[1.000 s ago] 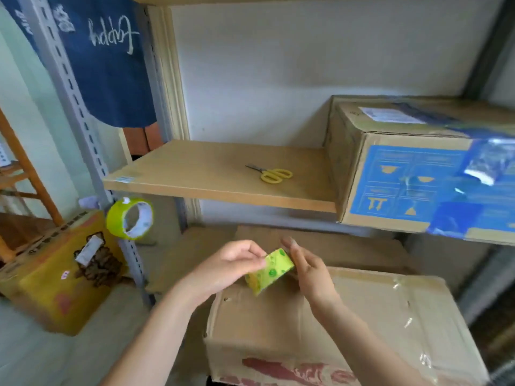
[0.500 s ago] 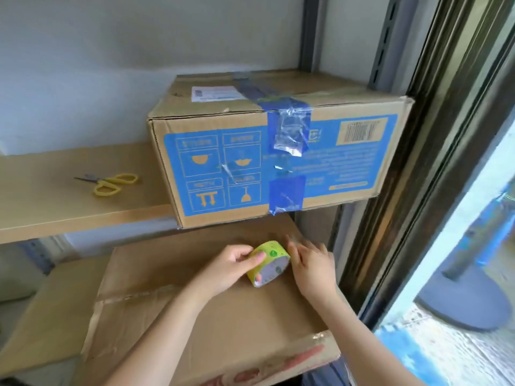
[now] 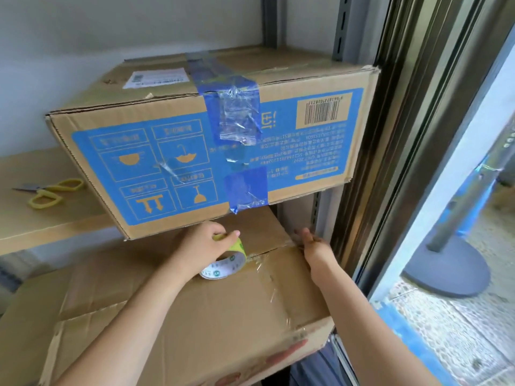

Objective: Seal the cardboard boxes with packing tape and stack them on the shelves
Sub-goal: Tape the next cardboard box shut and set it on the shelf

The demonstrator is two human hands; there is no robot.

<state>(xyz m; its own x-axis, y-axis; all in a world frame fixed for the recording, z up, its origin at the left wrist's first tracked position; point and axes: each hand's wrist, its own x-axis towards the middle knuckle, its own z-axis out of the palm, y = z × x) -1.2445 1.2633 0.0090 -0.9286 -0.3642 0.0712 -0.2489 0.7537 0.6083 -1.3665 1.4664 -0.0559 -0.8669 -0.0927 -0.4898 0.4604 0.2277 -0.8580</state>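
my left hand [image 3: 203, 240] has its grip curled round the tape roll [image 3: 227, 263], which rests on top of the plain box [image 3: 195, 310] near the far end of its centre seam. my right hand [image 3: 313, 246] lies with fingers straight, pressing at the box's far right corner, where clear tape seems to start; it grips nothing. a glossy strip of tape already runs down the right end of the lid, but the seam toward me looks bare, so i judge the sealing only begun. this box sits on the lower shelf, under the blue box [image 3: 211, 143], which is taped shut and stacked on the upper shelf [image 3: 36, 218]. yellow scissors [image 3: 50, 190] lie there for the cut, still to come.
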